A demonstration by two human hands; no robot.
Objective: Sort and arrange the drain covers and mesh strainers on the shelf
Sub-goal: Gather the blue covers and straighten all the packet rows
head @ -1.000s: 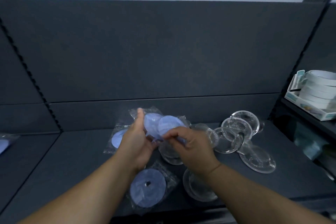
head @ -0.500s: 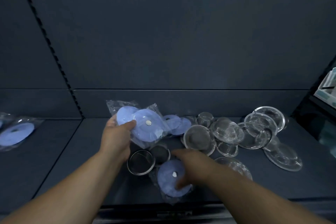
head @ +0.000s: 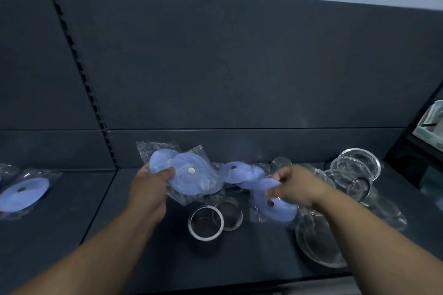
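Observation:
My left hand point(head: 148, 189) grips two bagged blue drain covers point(head: 191, 175) above the dark shelf point(head: 251, 254). My right hand point(head: 297, 187) pinches another bagged blue drain cover point(head: 275, 208), lifted off the shelf. More blue covers point(head: 237, 171) lie behind, between my hands. Two metal mesh strainers point(head: 206, 223) sit on the shelf below my hands. A pile of mesh strainers point(head: 354, 170) lies at the right, and a large one point(head: 318, 246) rests near the front edge under my right forearm.
On the neighbouring shelf section at the left lies a bagged blue cover point(head: 24, 194). A slotted upright point(head: 79, 67) divides the two sections. A box of goods point(head: 431, 124) sits on the shelf at far right. The dark back panel rises behind.
My right hand has picked the blue cover up from the shelf front and raised it. My left hand still holds its two bagged covers in about the same spot.

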